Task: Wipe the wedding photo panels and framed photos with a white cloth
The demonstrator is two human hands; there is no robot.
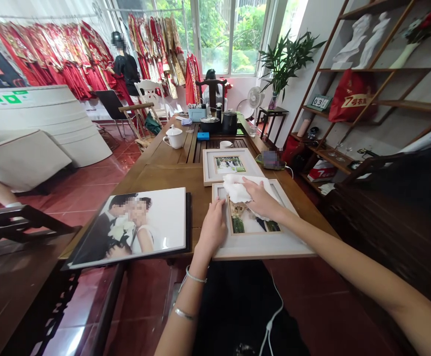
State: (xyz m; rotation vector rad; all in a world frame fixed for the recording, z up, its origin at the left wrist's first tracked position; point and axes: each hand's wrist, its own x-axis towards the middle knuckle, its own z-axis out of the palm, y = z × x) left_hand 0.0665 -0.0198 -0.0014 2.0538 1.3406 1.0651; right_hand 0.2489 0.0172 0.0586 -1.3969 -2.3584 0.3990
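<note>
A light wooden picture frame [260, 245] with a wide pale mat lies at the table's near edge, a photo in its middle. My left hand [214, 225] grips its left side, fingers wrapped at the edge. Pressed on the upper part of the frame is a white tissue [237, 188], held under the fingers of my right hand [262, 199]. The tissue and hand cover part of the photo. Just beyond lies a second framed photo [230, 164], touching or nearly touching the first. Left of my left hand rests a large photo album [167, 222] with a couple on its cover.
On the wooden table [156, 173] stand a lidded white teacup [174, 137], a small white cup [226, 144], a blue box [202, 136] and a black pot [229, 121]. A phone [273, 159] with a cable lies right. Shelves [371, 104] line the right; two people are farther back.
</note>
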